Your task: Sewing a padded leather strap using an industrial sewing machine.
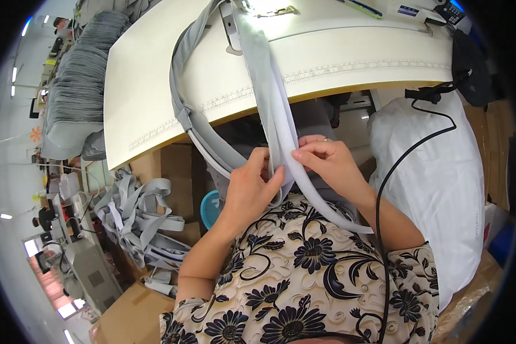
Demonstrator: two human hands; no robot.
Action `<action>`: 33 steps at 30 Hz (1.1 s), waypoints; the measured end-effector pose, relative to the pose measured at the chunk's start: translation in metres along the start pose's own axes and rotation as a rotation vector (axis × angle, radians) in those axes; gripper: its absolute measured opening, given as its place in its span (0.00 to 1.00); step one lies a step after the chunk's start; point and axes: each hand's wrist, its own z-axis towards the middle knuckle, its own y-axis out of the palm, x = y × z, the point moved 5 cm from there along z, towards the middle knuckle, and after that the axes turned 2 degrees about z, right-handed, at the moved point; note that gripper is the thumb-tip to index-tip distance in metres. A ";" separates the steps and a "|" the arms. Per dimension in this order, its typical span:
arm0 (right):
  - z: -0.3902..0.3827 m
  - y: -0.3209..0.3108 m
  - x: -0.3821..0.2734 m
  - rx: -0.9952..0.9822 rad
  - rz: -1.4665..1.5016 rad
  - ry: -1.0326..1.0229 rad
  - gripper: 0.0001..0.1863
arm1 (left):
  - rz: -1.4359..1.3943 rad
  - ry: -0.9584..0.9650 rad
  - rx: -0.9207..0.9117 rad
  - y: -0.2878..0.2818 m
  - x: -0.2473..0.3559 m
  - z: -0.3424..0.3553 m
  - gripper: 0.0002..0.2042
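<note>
A grey fabric strip (257, 63) hangs from the lit sewing machine plate (230, 28) over the table's front edge to my hands. Along its right side runs a white strip (286, 117), whose loose tail curves down past my right wrist. My left hand (247, 186) is closed on the grey strip, thumb and fingers pinching its edge. The right hand (329, 166) pinches the white strip between thumb and forefinger, a little higher. To the left, a long grey band (180, 63) loops from the machine over the edge and down beside my left hand.
The pale sewing table (140, 86) has a ruler printed along its front. Stacked grey fabric pieces (77, 92) stand left, above heaped grey strips (137, 212). A blue basket (210, 209) sits below. At right are a large white bag (430, 172) and a hanging black cable (384, 189).
</note>
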 end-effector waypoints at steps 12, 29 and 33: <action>-0.003 0.012 -0.018 0.020 -0.282 -0.207 0.13 | -0.003 0.417 0.240 -0.010 0.021 -0.010 0.08; 0.017 0.008 -0.014 -0.139 -0.107 0.029 0.12 | -0.476 -0.283 -0.095 -0.009 -0.014 0.029 0.12; 0.010 0.011 -0.058 -0.184 -0.909 -1.055 0.16 | -0.559 -0.347 -0.127 -0.011 -0.013 0.025 0.11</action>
